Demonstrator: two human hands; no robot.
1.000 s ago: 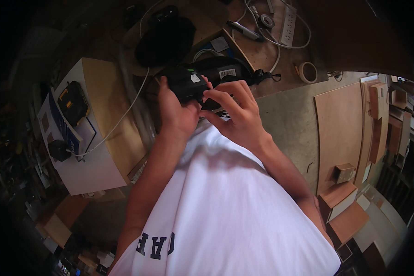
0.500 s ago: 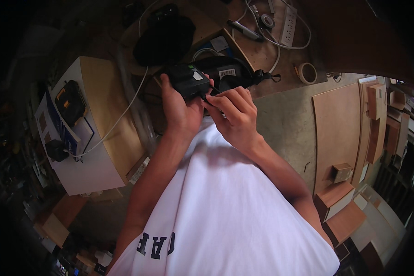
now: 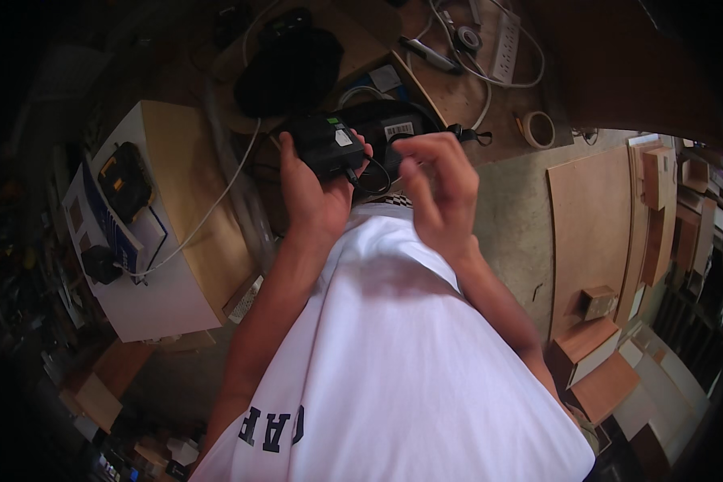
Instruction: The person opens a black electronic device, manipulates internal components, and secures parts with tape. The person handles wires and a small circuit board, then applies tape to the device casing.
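My left hand is closed around a black box-shaped device, which carries a small green patch and a white label. A black cable is plugged into its near right corner and loops off to the right. My right hand is apart from the device, slightly blurred, with a gap between the thumb and the bent index finger and nothing visible in it. Just beyond it lies a black bag-like case with a strap, a barcode label showing inside.
On the workbench are a power strip, a tape roll, a cutter knife and a shallow wooden box. To the left, a white-topped cabinet bears a black-and-yellow tool battery. Wooden boards lie on the right.
My right hand has let go of the cable at the device's corner and moved right, its fingers parting. The cable loop now shows. My left hand holds the device almost where it was.
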